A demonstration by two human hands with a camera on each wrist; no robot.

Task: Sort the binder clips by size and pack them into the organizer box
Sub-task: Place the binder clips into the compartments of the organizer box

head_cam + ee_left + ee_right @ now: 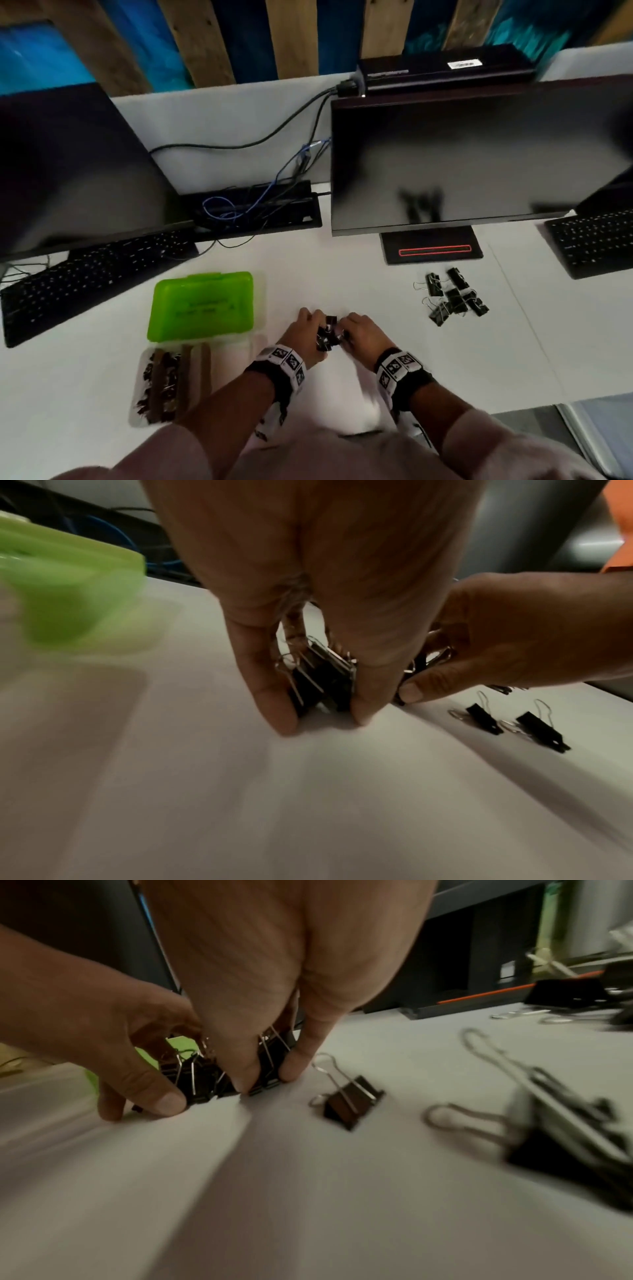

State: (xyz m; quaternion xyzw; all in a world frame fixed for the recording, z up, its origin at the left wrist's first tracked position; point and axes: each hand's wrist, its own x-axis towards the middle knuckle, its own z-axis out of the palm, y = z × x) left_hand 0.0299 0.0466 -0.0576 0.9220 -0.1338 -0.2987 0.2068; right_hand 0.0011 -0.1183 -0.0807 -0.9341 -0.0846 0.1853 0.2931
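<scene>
Both hands, left hand (306, 334) and right hand (363, 334), pinch a clump of small binder clips (328, 337) on the desk (342, 281), right of the open organizer box (202, 308). Bigger clips (452, 296) sit farther right.

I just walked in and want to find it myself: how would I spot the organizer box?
Start at the dark monitor on the desk's left, then come toward the person past its keyboard. The organizer box lies open there; unlike everything black around it, its lid is bright green.
</scene>
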